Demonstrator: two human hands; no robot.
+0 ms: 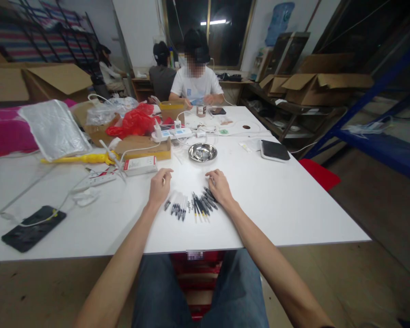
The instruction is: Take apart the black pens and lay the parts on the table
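Landmark: shiny round metal bowl on the white desk. Nearer the wearer than it, left hand and right hand, fingers loosely curled, flank black-and-clear pen parts.

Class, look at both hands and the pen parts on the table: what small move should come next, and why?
Probably the left hand should reach for one of the clear tubes: no part shows in its fingers, the tubes lie close to it, and the right hand is already beside the dark pen parts.
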